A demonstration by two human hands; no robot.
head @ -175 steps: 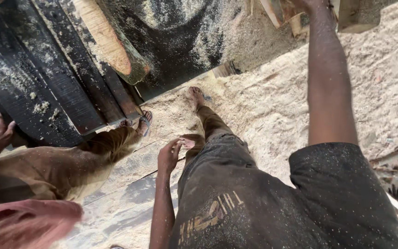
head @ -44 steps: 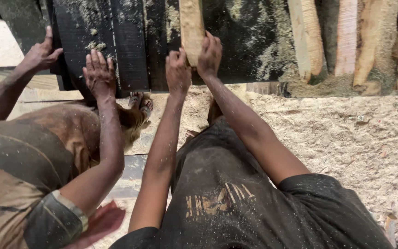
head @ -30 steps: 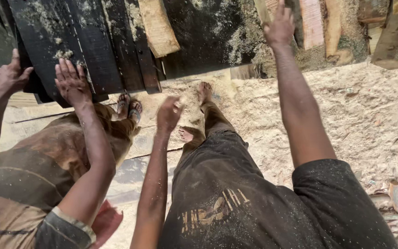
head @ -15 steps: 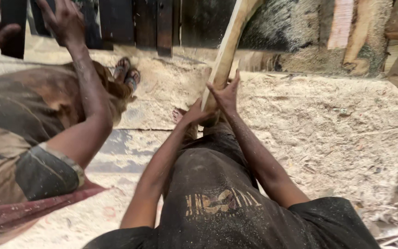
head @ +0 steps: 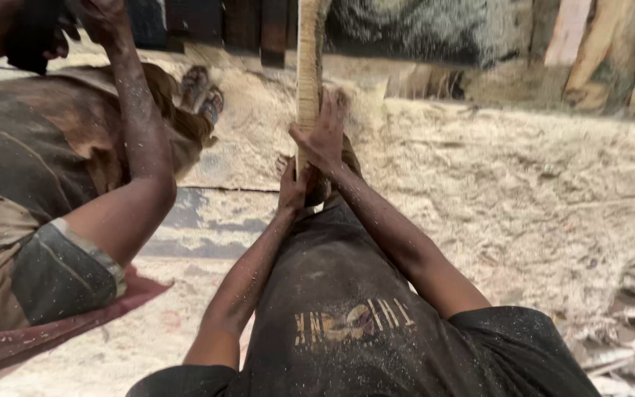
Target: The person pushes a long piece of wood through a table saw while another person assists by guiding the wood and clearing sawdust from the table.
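A long pale wooden slat (head: 307, 66) stands almost upright in front of me, running up past the top edge of the view. My right hand (head: 323, 136) is wrapped around it higher up. Just below, my left hand (head: 292, 187) grips the same slat at its lower end. Both arms reach forward over my dark sawdust-covered shirt. My bare foot shows just behind the hands, partly hidden.
A co-worker stands close on my left, a raised forearm (head: 135, 147) reaching toward dark planks (head: 207, 22) at the top. Their sandalled feet (head: 201, 92) rest on sawdust (head: 523, 198). Rough timber offcuts (head: 597, 51) lean at the upper right.
The slat has swung from a slant to nearly upright. Both my hands stay closed on it, the right now above the left. The co-worker's arm has come closer in view.
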